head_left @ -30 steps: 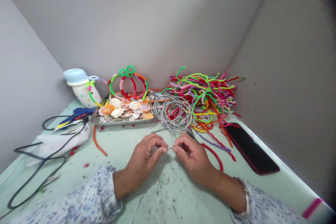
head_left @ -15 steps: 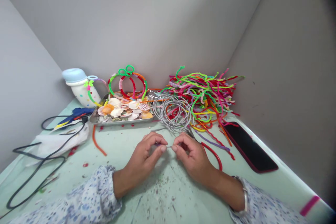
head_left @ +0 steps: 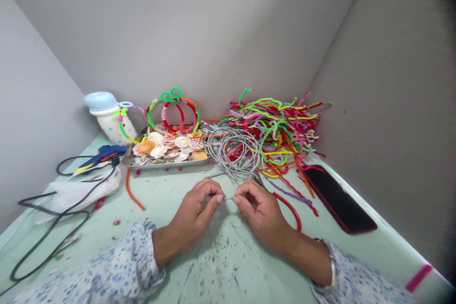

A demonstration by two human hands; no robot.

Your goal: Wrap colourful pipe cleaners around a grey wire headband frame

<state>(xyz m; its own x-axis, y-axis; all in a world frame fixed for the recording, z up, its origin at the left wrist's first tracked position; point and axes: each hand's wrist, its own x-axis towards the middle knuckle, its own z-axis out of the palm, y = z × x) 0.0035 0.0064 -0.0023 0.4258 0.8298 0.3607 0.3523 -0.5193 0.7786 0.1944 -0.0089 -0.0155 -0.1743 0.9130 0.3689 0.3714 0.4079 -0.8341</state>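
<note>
My left hand (head_left: pixel 199 209) and my right hand (head_left: pixel 259 209) face each other over the middle of the table, fingertips a small gap apart. Both pinch a thin grey wire (head_left: pixel 229 198) that spans the gap. A bit of purple shows at my left fingertips; its shape is too small to tell. Behind my hands lies a loose coil of grey wire (head_left: pixel 233 152). Beside my right hand is a red scissor handle (head_left: pixel 290 209), partly hidden by that hand.
A metal tray of shells (head_left: pixel 166 167) stands behind, with fuzzy-stem rings (head_left: pixel 173 97) above it. Coloured fuzzy stems (head_left: pixel 281 123) are heaped at back right, near a phone (head_left: pixel 340 199). At left are a bottle (head_left: pixel 110 116), black cable (head_left: pixel 32 242) and plastic bag (head_left: pixel 85 190).
My left fingertips have shifted slightly left, showing a little more of the wire and the purple bit. My right hand is almost unmoved.
</note>
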